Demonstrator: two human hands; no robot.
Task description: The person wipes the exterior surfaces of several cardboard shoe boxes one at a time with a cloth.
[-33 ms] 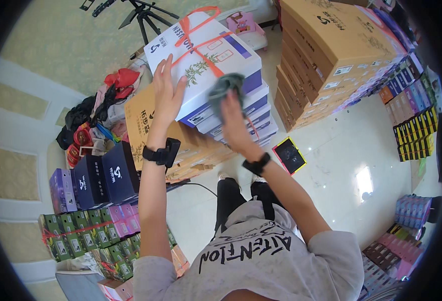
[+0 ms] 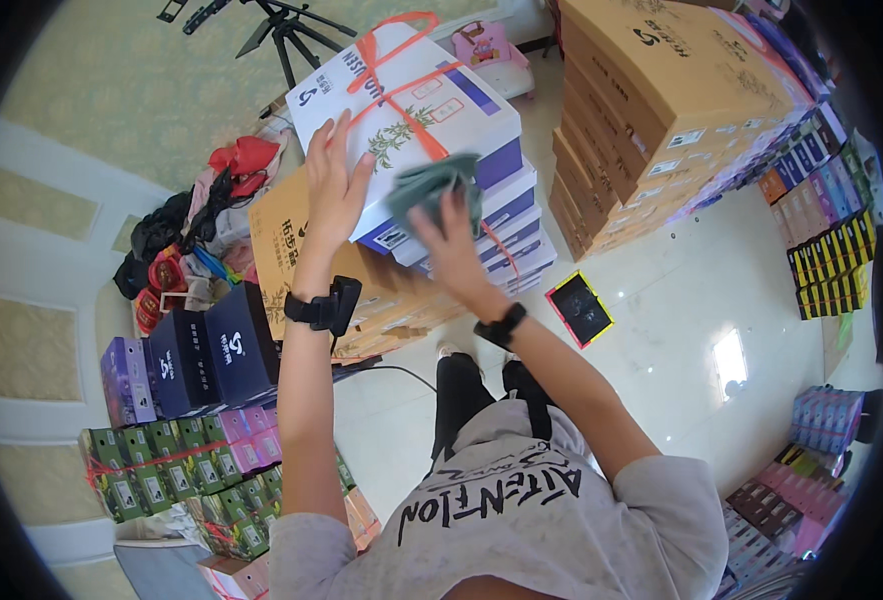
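Gripping a crumpled dark-green cloth (image 2: 416, 190), the right hand (image 2: 453, 250) is at the near edge of the white-and-purple shoebox (image 2: 461, 130) topping a stack. The cloth lies just ahead of that palm, overlapping the shoebox's lid and near face; blur hides the fingertips, and the bunched cloth shows no clear long axis. The shoebox's near edge runs aslant, closer on the left, farther off on the right. The left hand (image 2: 333, 200) lies along the shoebox's left edge, thumb apart from fingers, holding nothing, a stretch of lid between it and the cloth.

An orange strap (image 2: 423, 137) crosses the lid just beyond the cloth, standing in the way on that side. More purple-sided boxes (image 2: 514, 205) sit under the shoebox. Tan cartons (image 2: 273, 225) stand to its left, with a heap of clothes (image 2: 201, 210) past them; a tall tan carton stack (image 2: 706, 85) rises to its right. A black mat (image 2: 579, 312) with yellow-and-pink edging lies on the floor (image 2: 651, 310) to its near right, and a black tripod (image 2: 283, 35) stands beyond its far left corner.
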